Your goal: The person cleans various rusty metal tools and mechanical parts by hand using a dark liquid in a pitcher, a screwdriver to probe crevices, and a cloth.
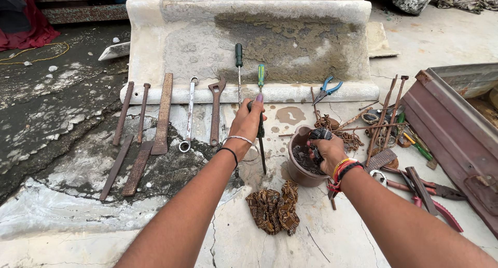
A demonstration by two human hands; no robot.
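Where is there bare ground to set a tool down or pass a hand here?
Bare concrete lies below the patterned rag, between the two forearms, and left of the left hand under the rusty files. It is crowded right of the bowl, which the right hand reaches into: rods, pliers and the metal box.
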